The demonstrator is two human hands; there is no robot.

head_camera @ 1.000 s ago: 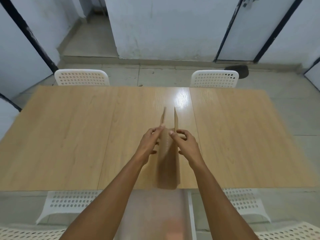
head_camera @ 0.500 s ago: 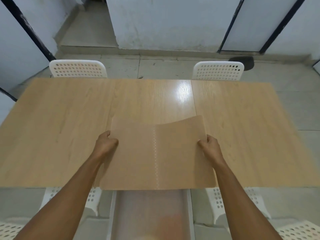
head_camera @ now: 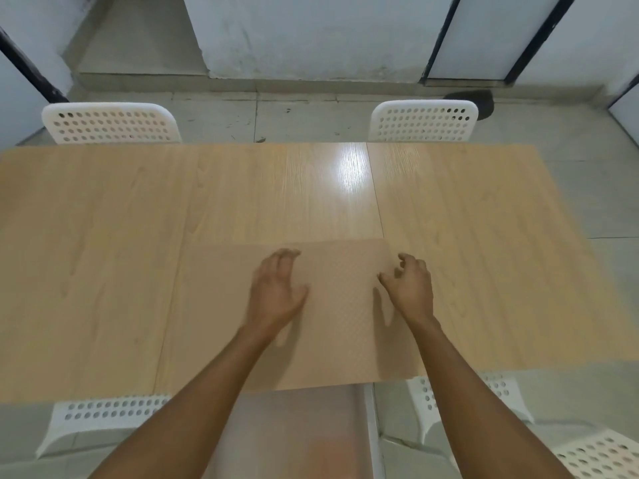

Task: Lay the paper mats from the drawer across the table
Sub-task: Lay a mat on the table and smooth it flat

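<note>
While one paper mat (head_camera: 339,316) lies spread flat at the middle of the near edge of the tabletop (head_camera: 103,257), its near border just overhanging that edge, the laying of this mat is judged to be at its finishing stage. The left hand (head_camera: 276,288) is held palm down over the left-centre of the mat with its fingers loosely spread and nothing gripped; whether it presses on the paper or hovers just above cannot be told, as it is blurred. The right hand (head_camera: 409,285) is placed over the right part of the mat, near its right border, with the fingers curled yet empty. No fold or raised corner is seen in the sheet. Below the near edge an open drawer (head_camera: 297,433) is seen between the forearms; its contents are too blurred to be made out. Everywhere else the tabletop is bare, so most of the task is judged to be left. For the next move, the hands would need to be withdrawn to the drawer, another mat taken up, opened out, and laid beside this one, toward the left or right edge, without the first being dragged askew.
</note>
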